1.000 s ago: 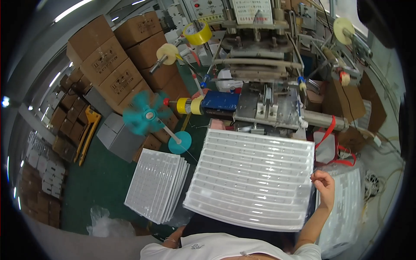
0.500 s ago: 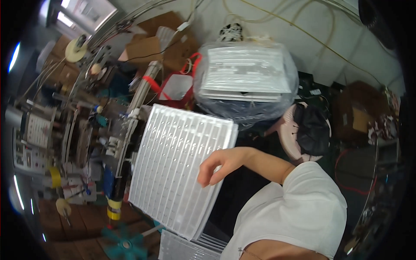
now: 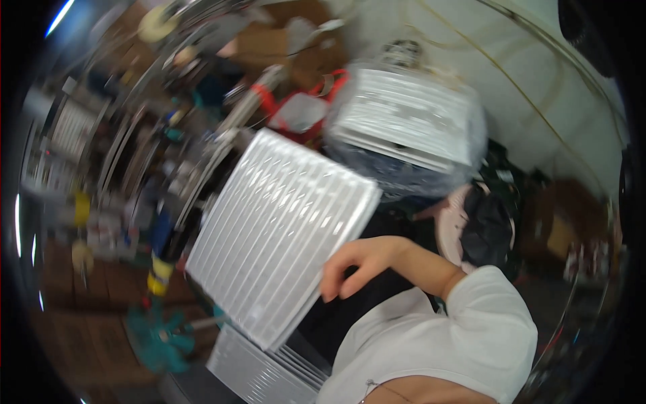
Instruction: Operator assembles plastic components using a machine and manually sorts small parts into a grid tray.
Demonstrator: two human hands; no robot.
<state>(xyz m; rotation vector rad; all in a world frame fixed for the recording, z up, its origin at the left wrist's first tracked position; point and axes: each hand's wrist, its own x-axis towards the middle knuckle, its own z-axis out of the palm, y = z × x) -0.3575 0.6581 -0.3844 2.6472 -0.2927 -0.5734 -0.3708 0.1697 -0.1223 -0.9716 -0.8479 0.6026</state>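
My right hand [image 3: 356,266] reaches in from the right, over the near right edge of a white ribbed plastic tray [image 3: 279,229]. Its fingers are curled, with the thumb close to the fingertips; anything small between them is hidden. The tray lies tilted in front of me and has long parallel channels. Several more ribbed trays [image 3: 259,374] are stacked at an angle below its near corner. My left hand is out of view.
Beyond the tray, a stack of white trays [image 3: 410,108] sits in clear plastic. Machinery with a blue-and-yellow cylinder [image 3: 160,269] stands left, near a teal fan [image 3: 161,337]. A pink chair [image 3: 452,225] with black cloth [image 3: 488,225] is at right, a brown carton [image 3: 568,222] beyond.
The view has turned, so the tray and its surroundings appear rotated and blurred. My right hand has shifted from over the tray's surface to its near right edge, still curled.
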